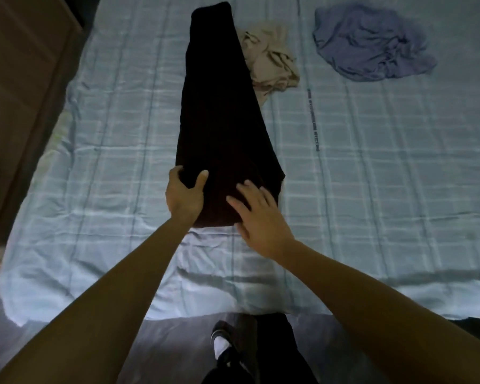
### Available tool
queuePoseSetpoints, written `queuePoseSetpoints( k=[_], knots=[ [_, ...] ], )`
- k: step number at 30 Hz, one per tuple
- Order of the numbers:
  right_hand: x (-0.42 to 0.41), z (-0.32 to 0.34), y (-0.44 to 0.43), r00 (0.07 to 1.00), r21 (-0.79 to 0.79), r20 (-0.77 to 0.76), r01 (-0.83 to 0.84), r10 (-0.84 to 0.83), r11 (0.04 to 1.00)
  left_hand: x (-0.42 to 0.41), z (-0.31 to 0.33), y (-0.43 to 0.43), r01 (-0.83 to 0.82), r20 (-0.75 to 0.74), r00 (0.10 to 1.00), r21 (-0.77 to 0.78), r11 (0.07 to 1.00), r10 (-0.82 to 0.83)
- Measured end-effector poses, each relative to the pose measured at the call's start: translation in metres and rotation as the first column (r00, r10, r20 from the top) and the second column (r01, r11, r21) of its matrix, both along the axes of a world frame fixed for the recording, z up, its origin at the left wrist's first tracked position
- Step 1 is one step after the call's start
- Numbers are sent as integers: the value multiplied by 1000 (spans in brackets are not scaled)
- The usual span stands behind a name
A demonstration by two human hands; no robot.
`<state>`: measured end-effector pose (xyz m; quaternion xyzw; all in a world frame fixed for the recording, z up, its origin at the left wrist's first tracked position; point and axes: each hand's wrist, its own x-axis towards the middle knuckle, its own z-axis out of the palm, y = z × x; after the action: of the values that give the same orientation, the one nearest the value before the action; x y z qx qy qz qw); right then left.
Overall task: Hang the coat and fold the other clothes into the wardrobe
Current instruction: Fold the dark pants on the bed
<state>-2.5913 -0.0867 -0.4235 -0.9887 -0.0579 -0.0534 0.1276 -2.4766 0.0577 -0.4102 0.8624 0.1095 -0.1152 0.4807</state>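
Observation:
A long black garment point(222, 115) lies stretched out lengthwise on the bed, narrow at the far end and wider near me. My left hand point(185, 194) grips its near left edge, thumb on top and fingers curled under the fabric. My right hand point(258, 217) rests flat on the near right part of the garment with fingers spread. A crumpled beige garment point(272, 62) lies just right of the black one, partly tucked under it. A crumpled blue-grey garment point(372, 42) lies further right at the far side.
The bed point(372, 189) carries a pale blue checked sheet, wrinkled near its front edge. A brown wooden piece of furniture point(20, 92) stands along the left side. My foot in a dark sandal and white sock point(225, 347) stands on the floor below.

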Motion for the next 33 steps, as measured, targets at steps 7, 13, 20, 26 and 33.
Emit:
queuePoseSetpoints(
  k=[7,13,20,26,33],
  knots=[
    [48,-41,-7,942,-145,-329,13,-60,989,38,-21,-17,168,470,759,527,833,-451],
    [70,-53,-24,917,-150,-393,5,-64,989,11,-56,19,502,0,433,830,241,-901],
    [84,-80,-24,920,-241,-392,-73,-28,968,32,-85,5,574,-235,527,807,138,-817],
    [79,-28,-26,913,-199,-406,-135,44,971,42,-37,12,685,-152,505,670,287,-850],
    [-4,77,-12,727,-39,-676,-196,118,980,-30,74,19,968,-593,228,225,113,-772]
  ],
)
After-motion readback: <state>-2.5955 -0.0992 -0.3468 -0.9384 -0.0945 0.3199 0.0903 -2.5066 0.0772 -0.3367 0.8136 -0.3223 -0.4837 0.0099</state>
